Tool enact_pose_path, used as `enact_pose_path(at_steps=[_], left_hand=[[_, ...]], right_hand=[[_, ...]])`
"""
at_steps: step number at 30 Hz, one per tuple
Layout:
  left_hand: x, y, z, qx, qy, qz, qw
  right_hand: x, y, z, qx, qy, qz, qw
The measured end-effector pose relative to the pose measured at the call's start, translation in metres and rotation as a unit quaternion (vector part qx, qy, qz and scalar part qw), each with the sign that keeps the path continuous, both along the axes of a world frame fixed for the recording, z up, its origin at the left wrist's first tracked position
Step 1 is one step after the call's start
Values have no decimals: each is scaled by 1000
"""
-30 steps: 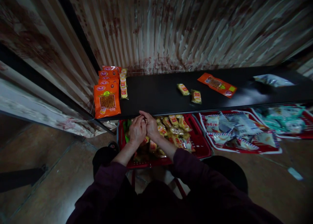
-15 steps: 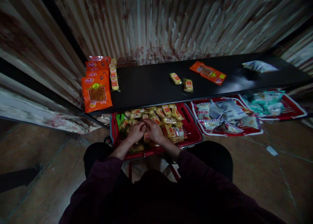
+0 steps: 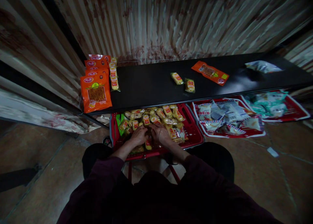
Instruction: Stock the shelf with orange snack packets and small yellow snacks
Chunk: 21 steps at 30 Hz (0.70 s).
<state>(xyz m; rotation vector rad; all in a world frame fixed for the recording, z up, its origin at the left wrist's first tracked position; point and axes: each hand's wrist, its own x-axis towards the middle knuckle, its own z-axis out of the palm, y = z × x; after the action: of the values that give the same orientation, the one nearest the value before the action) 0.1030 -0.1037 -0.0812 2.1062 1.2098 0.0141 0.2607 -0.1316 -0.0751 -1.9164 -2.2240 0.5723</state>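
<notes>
Both of my hands are inside a red shopping basket (image 3: pixel 193 126) heaped with small yellow wrapped snacks (image 3: pixel 167 110). My left hand (image 3: pixel 140 135) has its fingers curled down among the packets. Close beside it, my right hand (image 3: pixel 160 134) bends its fingers inward over the pile. What the fingertips touch or hold is hidden beneath the hands. A yellow packet with a red label (image 3: pixel 148 145) lies just below the gap between them. A bright green packet (image 3: pixel 119 123) shows at the basket's left side.
Above the basket runs a black shelf (image 3: pixel 146 87). On it are upright orange snack bags (image 3: pixel 96 93), a row of yellow packets (image 3: pixel 114 82), two loose yellow packets (image 3: pixel 190 85), a flat orange bag (image 3: pixel 210 73) and a silvery bag (image 3: pixel 262 67). Two more filled baskets (image 3: pixel 232 136) stand to the right.
My hands have moved down a little toward me and slightly apart, uncovering yellow packets behind them. The view has shifted slightly.
</notes>
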Motion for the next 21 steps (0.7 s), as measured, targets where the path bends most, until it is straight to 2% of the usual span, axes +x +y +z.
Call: enact_pose_path(at_steps=[4, 6, 7, 8, 10, 12, 14, 17, 19, 21], left_hand=[[-4, 1, -5, -35, -37, 34, 998], [-6, 2, -9, -92, -79, 84, 989], [-7, 3, -11, -133, -114, 133, 975], [-9, 4, -13, -176, -155, 194, 953], [-11, 7, -17, -244, -229, 317, 888], [-13, 11, -21, -278, -272, 396, 832], [-15, 14, -22, -286, -293, 430, 805], [-17, 19, -21, -302, -338, 473, 756], [-18, 22, -18, -313, -373, 495, 719], [-20, 26, -15, -314, -406, 517, 685]], right_hand=[[-5, -1, -2, -7, 22, -13, 1000], [-7, -1, -5, -12, 48, -25, 998], [-8, -1, -7, -19, 67, -32, 997], [-9, -1, -9, -26, 89, -42, 995], [-11, 1, -15, -39, 138, -65, 988], [-12, 4, -22, -44, 197, -93, 975], [-11, 8, -28, -49, 281, -127, 950], [-10, 13, -36, -71, 411, -173, 892], [-9, 15, -38, -79, 461, -188, 863], [-9, 15, -39, -69, 480, -202, 851]])
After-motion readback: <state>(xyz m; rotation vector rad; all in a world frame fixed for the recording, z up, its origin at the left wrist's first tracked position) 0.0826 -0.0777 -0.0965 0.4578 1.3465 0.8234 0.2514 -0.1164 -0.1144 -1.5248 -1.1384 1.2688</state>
